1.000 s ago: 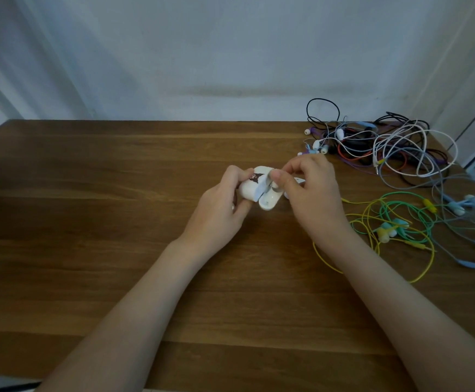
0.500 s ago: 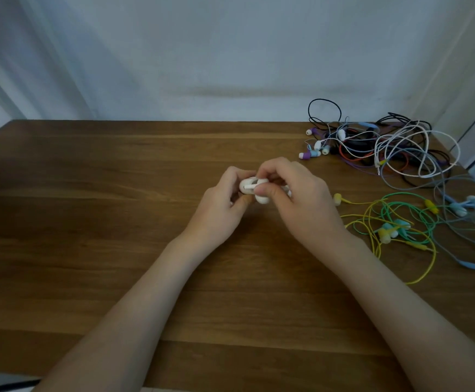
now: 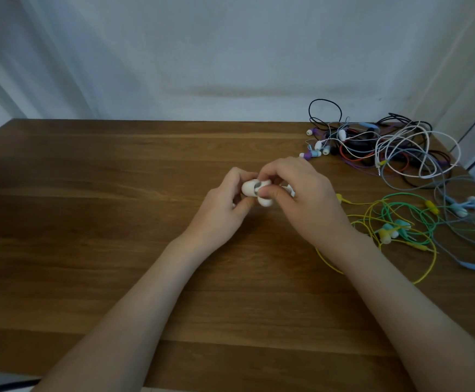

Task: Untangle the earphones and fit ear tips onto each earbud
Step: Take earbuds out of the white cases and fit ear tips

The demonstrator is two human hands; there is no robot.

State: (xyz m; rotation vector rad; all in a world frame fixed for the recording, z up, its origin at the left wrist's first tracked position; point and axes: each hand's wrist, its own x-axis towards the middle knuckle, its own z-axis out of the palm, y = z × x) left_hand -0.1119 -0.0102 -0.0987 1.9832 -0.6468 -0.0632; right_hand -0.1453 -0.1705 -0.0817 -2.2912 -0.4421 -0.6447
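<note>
Over the middle of the wooden table (image 3: 95,239), both hands meet around a small white plastic case (image 3: 250,188). My left hand (image 3: 225,210) grips its left side with curled fingers. My right hand (image 3: 304,202) pinches the case's right part between thumb and fingers and covers most of it. A tangle of yellow and green earphones (image 3: 394,222) lies just right of my right wrist. A larger pile of white, black, purple, red and grey earphones (image 3: 386,148) sits at the far right.
Pale blue earphones (image 3: 465,207) and their plugs lie near the right edge. A white wall stands behind the table's far edge. The table's left half is bare wood.
One second ago the white case stood open with a small card showing between the hands. Now the hands have drawn closer and the case is folded nearly shut between the fingers.
</note>
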